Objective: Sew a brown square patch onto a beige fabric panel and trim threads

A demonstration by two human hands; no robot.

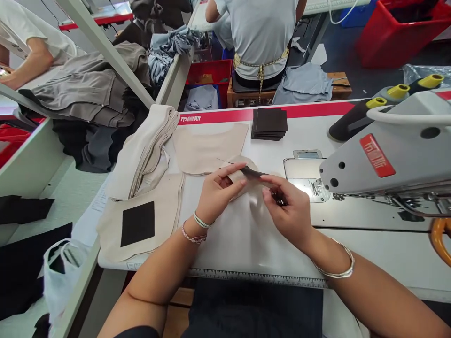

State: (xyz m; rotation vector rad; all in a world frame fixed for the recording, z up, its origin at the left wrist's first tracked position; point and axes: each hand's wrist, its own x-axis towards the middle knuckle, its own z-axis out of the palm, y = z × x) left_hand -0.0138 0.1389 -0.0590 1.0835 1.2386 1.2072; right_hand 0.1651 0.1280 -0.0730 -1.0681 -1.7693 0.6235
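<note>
Between my hands is a narrow dark fabric piece [252, 172], held up edge-on above the white sewing table [225, 244]. My left hand [220, 192] pinches its left end between thumb and fingers. The right end is in the fingertips of my right hand [291, 211], which is closed. A small dark, shiny object [280, 198] shows under those fingers, too hidden to name. Pale beige fabric [251, 162] lies right behind and below the dark piece, partly covered by my fingers. Beyond my left hand a flat beige panel [207, 148] rests on the table.
Dark fabric squares [269, 123] are stacked at the back. On the left, a single dark square [138, 224] lies on beige panels [165, 202], beside a folded cream stack [141, 145]. The sewing machine [394, 150] stands at right, near orange-handled scissors [440, 239]. Two people sit beyond.
</note>
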